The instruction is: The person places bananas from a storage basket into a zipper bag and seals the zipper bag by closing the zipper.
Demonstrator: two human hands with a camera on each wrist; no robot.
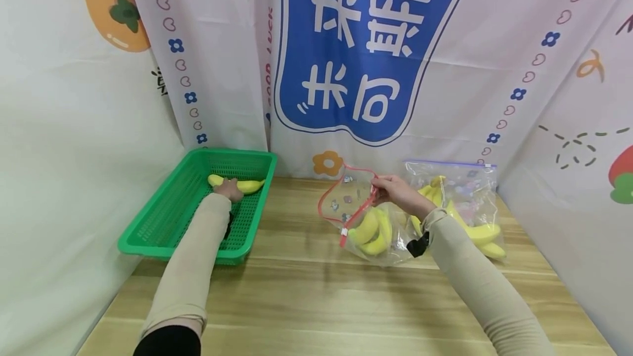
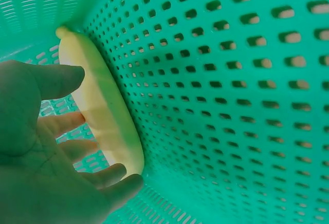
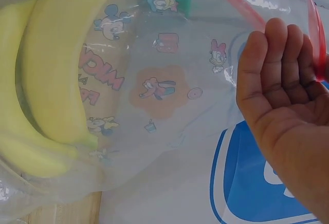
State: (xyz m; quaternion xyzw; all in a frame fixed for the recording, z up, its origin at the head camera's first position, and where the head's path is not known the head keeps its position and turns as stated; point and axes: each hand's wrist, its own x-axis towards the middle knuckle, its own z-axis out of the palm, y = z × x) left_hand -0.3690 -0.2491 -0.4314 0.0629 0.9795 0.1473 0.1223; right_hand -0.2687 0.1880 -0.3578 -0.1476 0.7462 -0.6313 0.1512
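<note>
A single yellow banana point(image 1: 251, 186) lies at the far end inside a green plastic basket point(image 1: 232, 152). Over it is my left hand point(image 1: 229, 189). In the left wrist view, the thumb and spread fingers point(image 2: 57, 81) reach across the banana point(image 2: 105, 98) without closing round it. My right hand point(image 1: 401, 198) pinches the red zip edge of a clear, cartoon-printed zip bag point(image 1: 353, 191), holding its mouth up and apart. Bananas point(image 1: 371, 232) sit low in this bag; the right wrist view shows two of them point(image 3: 56, 64) through the plastic.
A second clear zip bag point(image 1: 475, 185) with a purple zip stands at the right, with several bananas point(image 1: 482, 233) in it. Everything is on a wood-grain table point(image 1: 316, 301). A printed curtain point(image 1: 237, 92) hangs behind, with white cloth at both sides.
</note>
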